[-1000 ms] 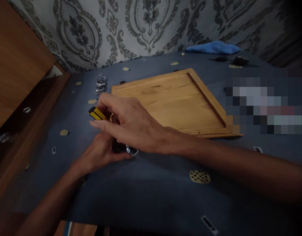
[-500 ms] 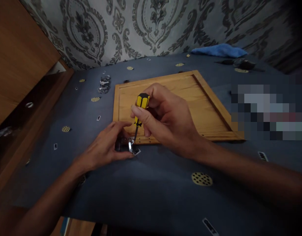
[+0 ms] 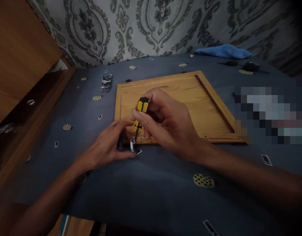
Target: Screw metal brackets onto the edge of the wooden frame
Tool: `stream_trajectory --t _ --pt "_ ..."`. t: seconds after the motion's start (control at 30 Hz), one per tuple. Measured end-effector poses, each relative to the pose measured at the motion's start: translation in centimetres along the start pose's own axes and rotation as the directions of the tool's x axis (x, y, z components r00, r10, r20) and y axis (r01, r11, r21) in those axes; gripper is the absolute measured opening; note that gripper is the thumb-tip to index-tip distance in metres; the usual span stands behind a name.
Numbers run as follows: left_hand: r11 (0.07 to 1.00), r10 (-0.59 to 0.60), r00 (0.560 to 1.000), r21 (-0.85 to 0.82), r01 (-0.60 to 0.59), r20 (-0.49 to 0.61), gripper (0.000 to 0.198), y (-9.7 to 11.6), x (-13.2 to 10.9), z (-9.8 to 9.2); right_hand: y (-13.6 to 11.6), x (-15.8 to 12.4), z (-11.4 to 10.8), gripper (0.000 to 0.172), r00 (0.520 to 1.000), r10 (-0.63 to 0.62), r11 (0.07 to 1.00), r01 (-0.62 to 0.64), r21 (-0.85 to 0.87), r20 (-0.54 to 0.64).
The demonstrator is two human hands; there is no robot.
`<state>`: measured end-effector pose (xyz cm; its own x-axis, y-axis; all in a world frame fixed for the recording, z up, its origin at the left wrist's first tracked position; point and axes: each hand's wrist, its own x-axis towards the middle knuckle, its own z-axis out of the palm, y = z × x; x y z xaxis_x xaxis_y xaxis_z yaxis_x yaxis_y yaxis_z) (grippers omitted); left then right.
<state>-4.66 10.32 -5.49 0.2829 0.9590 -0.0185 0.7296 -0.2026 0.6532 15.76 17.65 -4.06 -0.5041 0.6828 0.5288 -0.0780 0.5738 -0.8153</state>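
A yellow and black screwdriver (image 3: 142, 106) is gripped by my right hand (image 3: 169, 123), its shaft pointing down. The tip meets a shiny metal hinge (image 3: 132, 145) at the near left corner of a framed wooden panel (image 3: 175, 105). My left hand (image 3: 105, 146) curls round the hinge from the left, thumb and fingers on either side of it. Small dark holes dot the panel's near edge beside the hinge. Part of the hinge is hidden by my left fingers.
Several metal hinges (image 3: 106, 83) lie beyond the panel's left corner. A blue cloth (image 3: 224, 51) and a dark tool (image 3: 244, 64) are at the back right. Wooden furniture (image 3: 23, 55) stands on the left, and a patterned wall (image 3: 158, 26) rises behind the table.
The whole view has shifted slightly. Both hands keep nearly the same pose at the hinge, with the screwdriver still on it.
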Motion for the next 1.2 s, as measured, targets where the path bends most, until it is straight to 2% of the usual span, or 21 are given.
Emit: stream_trajectory --t 0.27,0.5,0.67,0.83,1.03,1.2 --pt "0.999 0.038 0.999 0.019 -0.037 -0.021 0.064 -0.2 0.0 0.3 -0.3 -0.4 -0.2 0.021 0.999 -0.048 0.993 0.050 -0.105 0.014" --pt "0.998 0.044 0.998 0.031 -0.046 0.034 0.068 -0.2 -0.1 0.3 -0.7 -0.5 -0.4 0.019 0.999 0.036 0.993 -0.034 -0.110 0.017" --pt "0.992 0.075 0.997 0.098 -0.075 0.003 0.072 -0.3 -0.4 0.4 -1.0 -0.6 -0.3 0.021 0.998 0.059 0.988 -0.057 -0.140 0.010" --pt "0.985 0.119 0.993 0.124 -0.121 0.024 0.070 0.3 -0.5 0.0 -1.5 -0.8 -0.5 0.018 0.997 0.079 0.981 -0.078 -0.177 -0.003" --pt "0.983 0.111 0.993 0.147 -0.114 0.028 0.069 0.9 -0.5 0.2 -1.6 -1.1 -0.5 0.019 0.996 0.083 0.979 -0.084 -0.187 -0.014" --pt "0.987 0.085 0.996 0.140 -0.082 -0.018 0.067 0.7 -0.7 0.9 -1.4 -1.1 -0.6 0.018 0.999 0.030 0.982 -0.027 -0.189 0.014"
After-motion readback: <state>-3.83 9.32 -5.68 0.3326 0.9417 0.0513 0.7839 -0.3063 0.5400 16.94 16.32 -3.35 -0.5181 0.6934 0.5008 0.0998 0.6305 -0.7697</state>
